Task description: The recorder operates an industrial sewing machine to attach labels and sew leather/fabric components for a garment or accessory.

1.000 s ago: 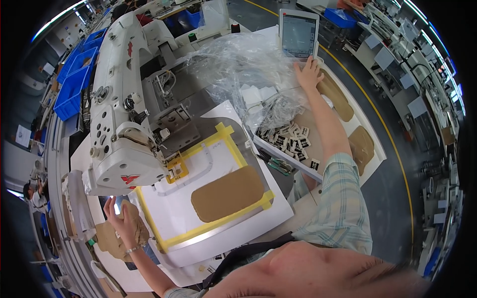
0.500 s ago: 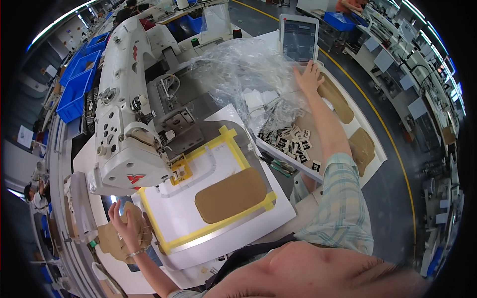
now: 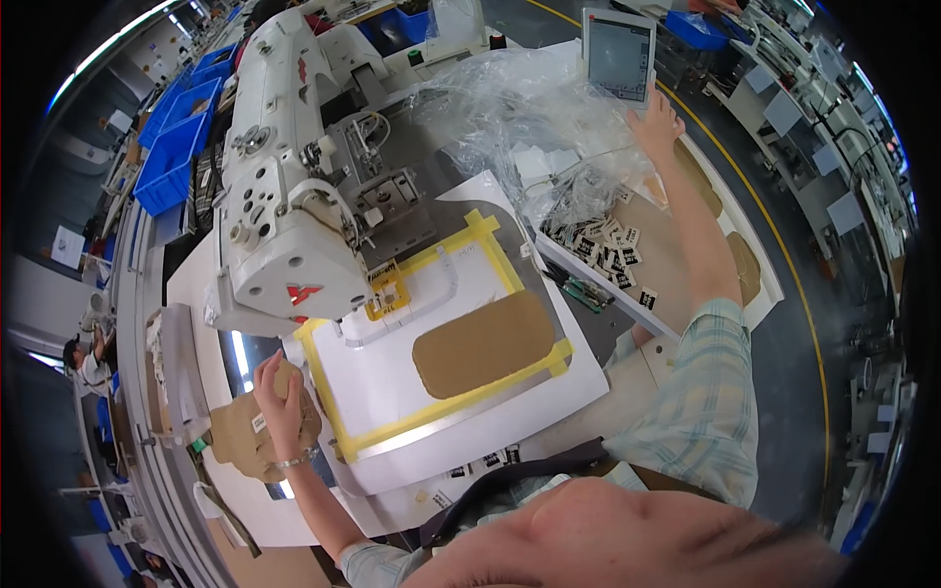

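Sewing machine (image 3: 284, 196): white, large, head over the table (image 3: 549, 392), needle end above the template's upper left corner; whether running, cannot tell.
Template (image 3: 431, 323): clear sheet edged in yellow tape, flat under the machine, already loaded.
Brown piece (image 3: 485, 343): rounded patch inside the template's lower right half, placed and apparently ready; no stitching visible.
Plastic wrap (image 3: 520, 108): crumpled, behind the template.
Brown stack (image 3: 245, 436): further pieces at the table's left edge, seemingly waiting.
Control screen (image 3: 618, 54): upright, far right.
Labels (image 3: 598, 240): small, scattered in a tray.
Right hand (image 3: 655, 122): fingers spread, empty, touching below the screen.
Left hand (image 3: 279, 392): resting on the stack, fingers loosely curled on the top piece.
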### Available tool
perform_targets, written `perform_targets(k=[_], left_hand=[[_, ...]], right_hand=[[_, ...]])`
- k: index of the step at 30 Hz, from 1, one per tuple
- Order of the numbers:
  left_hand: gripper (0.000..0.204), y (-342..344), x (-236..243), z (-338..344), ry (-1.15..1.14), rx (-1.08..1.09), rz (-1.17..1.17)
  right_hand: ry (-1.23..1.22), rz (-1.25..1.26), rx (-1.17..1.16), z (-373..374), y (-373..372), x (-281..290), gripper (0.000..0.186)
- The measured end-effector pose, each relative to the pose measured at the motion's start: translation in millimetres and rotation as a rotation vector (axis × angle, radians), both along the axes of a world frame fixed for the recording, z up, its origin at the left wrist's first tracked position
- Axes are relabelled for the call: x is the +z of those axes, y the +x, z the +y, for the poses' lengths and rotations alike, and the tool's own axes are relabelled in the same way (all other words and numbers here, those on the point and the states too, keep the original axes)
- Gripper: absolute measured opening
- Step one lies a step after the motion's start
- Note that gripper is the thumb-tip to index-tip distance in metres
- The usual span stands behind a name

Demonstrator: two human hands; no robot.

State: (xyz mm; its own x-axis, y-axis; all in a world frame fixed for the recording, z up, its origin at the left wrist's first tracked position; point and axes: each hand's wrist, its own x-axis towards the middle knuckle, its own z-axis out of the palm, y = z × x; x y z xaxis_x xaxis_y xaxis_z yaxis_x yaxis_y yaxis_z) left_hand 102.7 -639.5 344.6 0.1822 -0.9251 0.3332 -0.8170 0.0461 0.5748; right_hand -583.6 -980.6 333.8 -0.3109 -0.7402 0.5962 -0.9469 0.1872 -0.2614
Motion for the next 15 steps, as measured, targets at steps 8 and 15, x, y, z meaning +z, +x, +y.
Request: perform_targets(k=[8,15], left_hand=[[0.041,-68,12,-15,0.139,-0.244,-0.200],[0.030,-90,14,7,0.249,-0.410,-0.151]], right_hand=[[0.027,0.043,0.842,126,101,74,0.026],[0.324,0.255,1.384,253,178,53,0.028]])
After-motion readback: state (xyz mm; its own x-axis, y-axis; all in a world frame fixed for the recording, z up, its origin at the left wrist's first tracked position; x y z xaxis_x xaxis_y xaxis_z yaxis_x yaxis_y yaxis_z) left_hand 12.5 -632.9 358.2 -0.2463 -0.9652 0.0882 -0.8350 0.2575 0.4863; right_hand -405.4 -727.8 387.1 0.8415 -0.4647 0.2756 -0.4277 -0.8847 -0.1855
